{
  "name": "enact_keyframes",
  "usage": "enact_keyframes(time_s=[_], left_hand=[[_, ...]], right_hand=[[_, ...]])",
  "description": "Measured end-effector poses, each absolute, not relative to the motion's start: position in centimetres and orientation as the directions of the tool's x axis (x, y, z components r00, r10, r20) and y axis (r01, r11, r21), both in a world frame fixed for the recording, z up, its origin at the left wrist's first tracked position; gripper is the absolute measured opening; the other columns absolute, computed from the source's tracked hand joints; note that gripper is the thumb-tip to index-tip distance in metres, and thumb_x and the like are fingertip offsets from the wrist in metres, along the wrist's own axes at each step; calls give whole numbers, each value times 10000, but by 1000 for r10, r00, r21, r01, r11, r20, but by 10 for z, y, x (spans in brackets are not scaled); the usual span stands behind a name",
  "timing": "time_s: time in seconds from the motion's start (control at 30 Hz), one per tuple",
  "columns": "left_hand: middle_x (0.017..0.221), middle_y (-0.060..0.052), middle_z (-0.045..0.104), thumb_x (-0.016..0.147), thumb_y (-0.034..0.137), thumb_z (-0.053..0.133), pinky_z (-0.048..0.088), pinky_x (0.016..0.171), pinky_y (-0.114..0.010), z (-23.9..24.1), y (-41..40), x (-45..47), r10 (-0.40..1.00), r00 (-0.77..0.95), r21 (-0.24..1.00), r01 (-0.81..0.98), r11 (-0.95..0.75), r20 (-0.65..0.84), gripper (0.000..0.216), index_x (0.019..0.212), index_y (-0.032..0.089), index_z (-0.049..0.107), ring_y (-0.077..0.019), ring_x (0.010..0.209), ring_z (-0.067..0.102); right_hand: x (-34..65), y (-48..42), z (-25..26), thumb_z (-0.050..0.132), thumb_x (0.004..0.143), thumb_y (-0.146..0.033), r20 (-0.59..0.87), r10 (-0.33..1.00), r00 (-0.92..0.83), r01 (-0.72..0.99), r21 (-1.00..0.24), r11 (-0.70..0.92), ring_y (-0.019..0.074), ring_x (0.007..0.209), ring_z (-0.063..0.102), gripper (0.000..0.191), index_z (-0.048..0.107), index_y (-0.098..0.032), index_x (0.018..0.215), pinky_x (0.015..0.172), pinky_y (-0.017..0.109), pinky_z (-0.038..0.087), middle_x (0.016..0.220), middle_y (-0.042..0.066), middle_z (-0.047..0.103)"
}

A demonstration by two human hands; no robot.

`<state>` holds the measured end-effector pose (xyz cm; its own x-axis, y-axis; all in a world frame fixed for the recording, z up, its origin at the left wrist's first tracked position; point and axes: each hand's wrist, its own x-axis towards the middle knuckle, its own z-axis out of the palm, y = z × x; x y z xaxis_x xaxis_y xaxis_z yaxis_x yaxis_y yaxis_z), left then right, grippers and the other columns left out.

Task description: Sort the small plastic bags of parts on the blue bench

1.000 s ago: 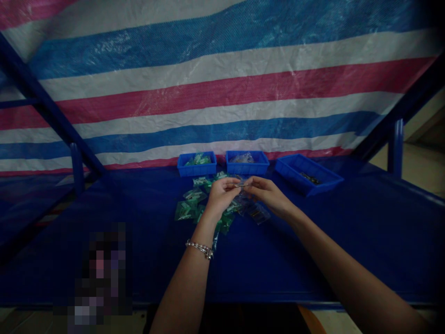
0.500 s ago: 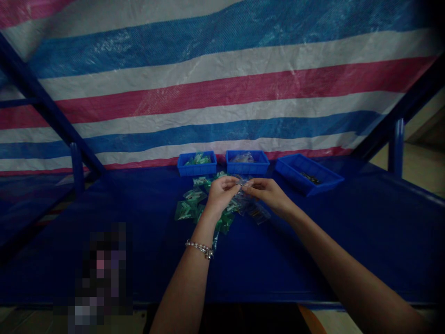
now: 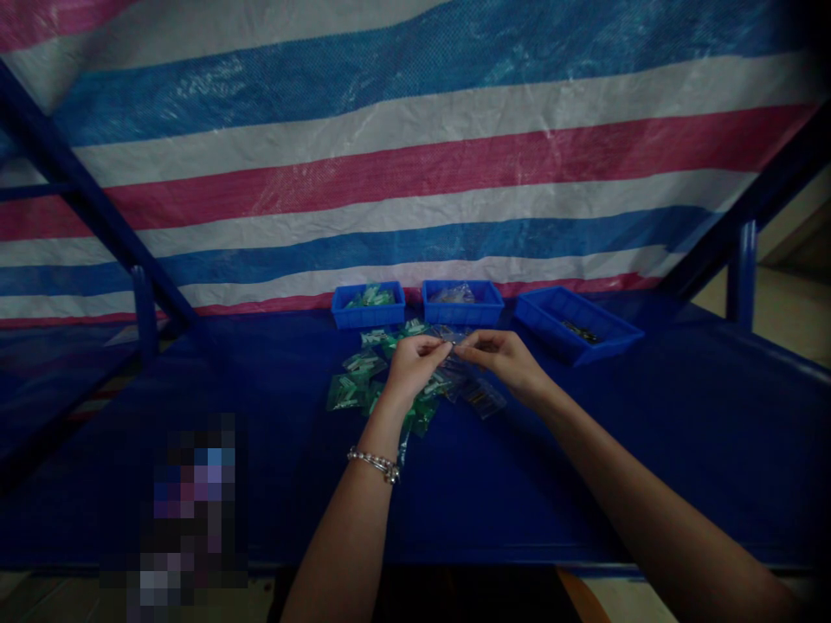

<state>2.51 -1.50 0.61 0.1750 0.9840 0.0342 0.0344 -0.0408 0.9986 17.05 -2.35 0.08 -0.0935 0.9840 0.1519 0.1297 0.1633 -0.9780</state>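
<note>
My left hand (image 3: pixel 415 363) and my right hand (image 3: pixel 503 356) meet above a pile of small packets, fingertips almost touching. Both are closed in a pinch around a tiny shiny piece (image 3: pixel 454 345), too small to name. Green packets (image 3: pixel 347 391) with pale pieces inside spread under and left of my left hand. Clear plastic bags (image 3: pixel 484 398) with thin dark or brassy pieces lie below my right hand. My fingers hide part of the pile.
Along the back of the blue table (image 3: pixel 260 484) stand a blue bin of green packets (image 3: pixel 368 305), a blue bin of clear bags (image 3: pixel 462 303) and a tilted blue bin holding small dark metal pieces (image 3: pixel 577 327). A striped tarp (image 3: pixel 415 164) hangs behind. A pixelated patch covers the lower left.
My left fingers have curled in slightly, and the tiny piece has shifted a little between the fingertips. The packets and bins have stayed in place.
</note>
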Motion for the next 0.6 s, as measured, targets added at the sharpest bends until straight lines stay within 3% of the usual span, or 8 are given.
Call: enact_keyframes(time_s=[0.27,0.6], left_hand=[[549,-3,562,679,188,613,383,569,-229,3,-11,25,988,146,998,36,-54,48,87,647,108,612,-94,528,495],[596,-9,584,717,215,585,412,564,-224,1,-13,25,981,171,996,18,-93,88,98,732,121,608,-97,548,523]], right_hand=[[168,-26,3,692,576,-461,99,992,-75,115,-987,108,109,558,478,333,598,-154,667,511,243,343,633,15,578],[168,-26,4,731,530,-413,132,991,-29,72,-988,134,88,519,444,309,567,-152,559,509,243,333,565,-7,543]])
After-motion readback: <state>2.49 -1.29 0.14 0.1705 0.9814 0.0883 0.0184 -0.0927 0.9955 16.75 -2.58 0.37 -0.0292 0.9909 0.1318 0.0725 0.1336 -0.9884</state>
